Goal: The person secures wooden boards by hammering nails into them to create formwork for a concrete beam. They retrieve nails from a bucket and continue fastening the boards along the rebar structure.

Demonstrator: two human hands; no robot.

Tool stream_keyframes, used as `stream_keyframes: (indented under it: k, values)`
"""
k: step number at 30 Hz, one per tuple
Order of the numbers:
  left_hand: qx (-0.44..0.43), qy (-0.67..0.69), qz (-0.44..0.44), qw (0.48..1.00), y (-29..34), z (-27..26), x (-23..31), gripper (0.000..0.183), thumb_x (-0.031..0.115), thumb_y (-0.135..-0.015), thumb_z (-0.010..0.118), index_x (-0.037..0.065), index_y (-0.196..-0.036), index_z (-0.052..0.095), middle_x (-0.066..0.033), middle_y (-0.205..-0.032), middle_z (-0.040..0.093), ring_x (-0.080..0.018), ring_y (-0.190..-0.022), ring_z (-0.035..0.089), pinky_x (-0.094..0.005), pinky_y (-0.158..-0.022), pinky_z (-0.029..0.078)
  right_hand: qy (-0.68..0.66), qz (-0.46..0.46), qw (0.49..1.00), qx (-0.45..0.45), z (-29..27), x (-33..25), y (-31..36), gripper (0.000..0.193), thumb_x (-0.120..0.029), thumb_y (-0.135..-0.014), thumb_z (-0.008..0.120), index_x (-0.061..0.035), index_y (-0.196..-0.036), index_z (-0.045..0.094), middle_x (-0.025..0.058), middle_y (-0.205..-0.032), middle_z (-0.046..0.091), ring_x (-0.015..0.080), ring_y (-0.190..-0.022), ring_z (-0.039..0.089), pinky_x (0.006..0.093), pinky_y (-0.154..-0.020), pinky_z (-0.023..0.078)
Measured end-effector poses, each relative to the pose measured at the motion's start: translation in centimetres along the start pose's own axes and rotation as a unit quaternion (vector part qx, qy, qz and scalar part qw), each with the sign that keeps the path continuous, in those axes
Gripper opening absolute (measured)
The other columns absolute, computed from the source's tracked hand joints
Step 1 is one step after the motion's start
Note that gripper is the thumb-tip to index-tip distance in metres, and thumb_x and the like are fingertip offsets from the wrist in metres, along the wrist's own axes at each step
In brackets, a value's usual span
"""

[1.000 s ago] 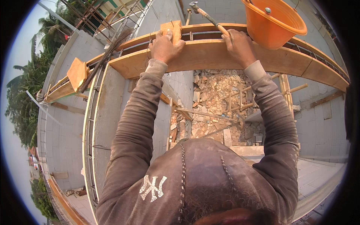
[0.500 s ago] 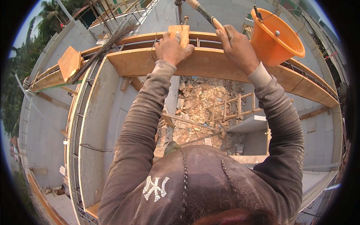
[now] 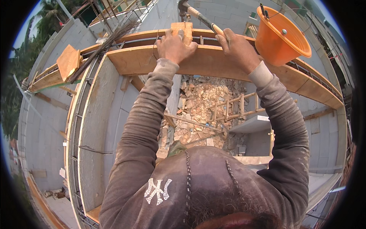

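My left hand (image 3: 174,46) is closed on a short wooden block (image 3: 185,29), which lies across the top of the timber formwork (image 3: 206,61). Its thumb rests on the block's near part. My right hand (image 3: 241,50) grips the handle of a hammer (image 3: 201,17) by its light wooden end. The hammer's dark head (image 3: 183,6) is at the top edge, just beyond the block, close to a small metal piece that I cannot make out clearly. Steel reinforcing bars (image 3: 139,39) run inside the form, between its two boards.
An orange bucket (image 3: 280,38) with tools in it stands on the formwork beside my right hand. Left lie a bundle of thin dark wires (image 3: 110,45) and a board offcut (image 3: 69,62). Rubble (image 3: 202,99) and a wooden ladder-like frame (image 3: 240,108) lie far below, between block walls.
The hammer has swung down, its head now fully in sight near the block's far end. My right hand has dropped slightly; the left keeps hold of the block.
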State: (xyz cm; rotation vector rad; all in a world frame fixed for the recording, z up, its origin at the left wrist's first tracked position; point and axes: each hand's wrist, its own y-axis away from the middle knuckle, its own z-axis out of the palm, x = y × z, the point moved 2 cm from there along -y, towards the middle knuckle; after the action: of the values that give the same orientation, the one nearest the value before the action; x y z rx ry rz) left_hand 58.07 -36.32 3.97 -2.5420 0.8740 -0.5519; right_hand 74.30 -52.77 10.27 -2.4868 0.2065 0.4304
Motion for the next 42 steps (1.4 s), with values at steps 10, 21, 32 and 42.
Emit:
stream_keyframes:
  k: [10, 21, 32, 42]
  values:
    - [0.015, 0.021, -0.002, 1.000, 0.0, 0.2, 0.2, 0.083, 0.063, -0.081, 0.068, 0.011, -0.146, 0.067, -0.0227, -0.150, 0.057, -0.0397, -0.130, 0.060, -0.0526, -0.114, 0.039, -0.009, 0.003, 1.000, 0.009, -0.7, 0.0, -0.7, 0.041, -0.038, -0.111, 0.055, 0.0017, -0.106, 0.062, 0.0245, -0.078, 0.068, 0.0456, -0.073, 0.068, 0.0541, -0.066, 0.050]
    - [0.025, 0.154, 0.016, 0.988, -1.4, -0.1, -0.5, 0.079, 0.051, -0.080, 0.072, -0.004, -0.136, 0.070, -0.0266, -0.138, 0.068, -0.0431, -0.127, 0.065, -0.0472, -0.112, 0.049, 0.021, 0.064, 0.986, 0.153, 1.9, 7.2, 2.6, 0.040, -0.041, -0.111, 0.053, -0.0024, -0.107, 0.063, 0.0246, -0.090, 0.074, 0.0464, -0.086, 0.072, 0.0571, -0.075, 0.055]
    - [-0.053, 0.386, -0.004, 0.921, -2.1, -1.5, -2.1, 0.061, 0.017, -0.090, 0.076, -0.016, -0.139, 0.062, 0.0007, -0.081, 0.067, -0.0046, -0.067, 0.056, -0.0206, -0.058, 0.042, -0.062, 0.141, 0.965, 0.213, 3.6, 9.6, 2.3, 0.029, -0.025, -0.102, 0.051, -0.0021, -0.107, 0.068, 0.0262, -0.088, 0.074, 0.0449, -0.081, 0.072, 0.0558, -0.074, 0.056]
    - [0.049, 0.280, 0.090, 0.954, -3.4, -2.6, -2.5, 0.056, 0.015, -0.089, 0.075, -0.017, -0.134, 0.065, -0.0258, -0.131, 0.072, -0.0257, -0.119, 0.070, -0.0337, -0.101, 0.054, -0.064, 0.173, 0.968, 0.171, 3.6, 10.3, 1.8, 0.029, -0.026, -0.098, 0.055, -0.0042, -0.110, 0.071, 0.0259, -0.089, 0.075, 0.0453, -0.081, 0.073, 0.0564, -0.073, 0.057]
